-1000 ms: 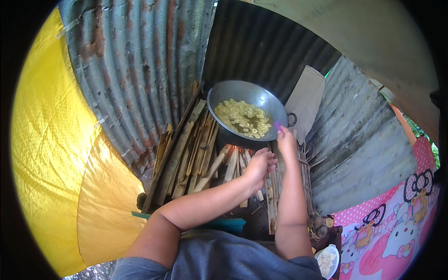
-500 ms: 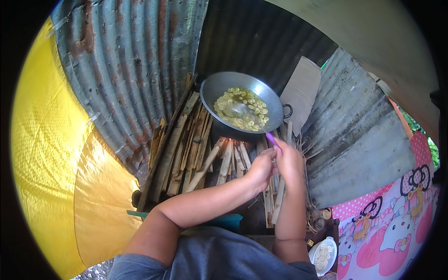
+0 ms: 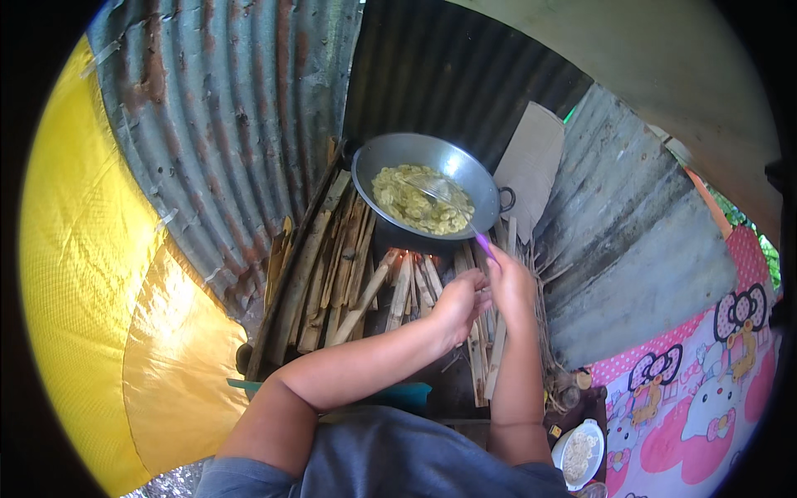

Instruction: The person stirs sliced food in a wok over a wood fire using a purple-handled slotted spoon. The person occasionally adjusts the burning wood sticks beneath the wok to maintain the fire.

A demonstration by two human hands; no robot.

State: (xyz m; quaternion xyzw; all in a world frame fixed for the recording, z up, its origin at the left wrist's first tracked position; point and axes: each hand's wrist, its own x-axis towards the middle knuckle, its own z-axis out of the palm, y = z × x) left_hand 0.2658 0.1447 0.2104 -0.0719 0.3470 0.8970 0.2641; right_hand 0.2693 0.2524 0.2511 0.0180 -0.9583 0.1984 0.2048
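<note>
A wide metal wok [image 3: 451, 157] sits over a wood fire, holding sliced pale-yellow pieces in oil. My right hand [image 3: 510, 282] grips the purple handle [image 3: 484, 246] of a wire skimmer [image 3: 433, 189], whose head lies among the slices inside the wok. My left hand [image 3: 462, 305] is just left of and below the right one, in front of the fire, fingers loosely bent and apart, with nothing visible in it; I cannot tell whether it touches the right hand.
Split firewood [image 3: 328, 274] is piled beneath and left of the wok. Corrugated metal sheets [image 3: 207, 141] surround it, with cardboard [image 3: 527, 162] at right. Yellow fabric [image 3: 83, 315] hangs left, a pink printed sheet [image 3: 689, 390] right. A white bowl of pale food [image 3: 579, 454] is at lower right.
My right hand has moved down, and the skimmer head has appeared among the slices and shifted in the oil. My left hand stayed near the right one, shifting slightly.
</note>
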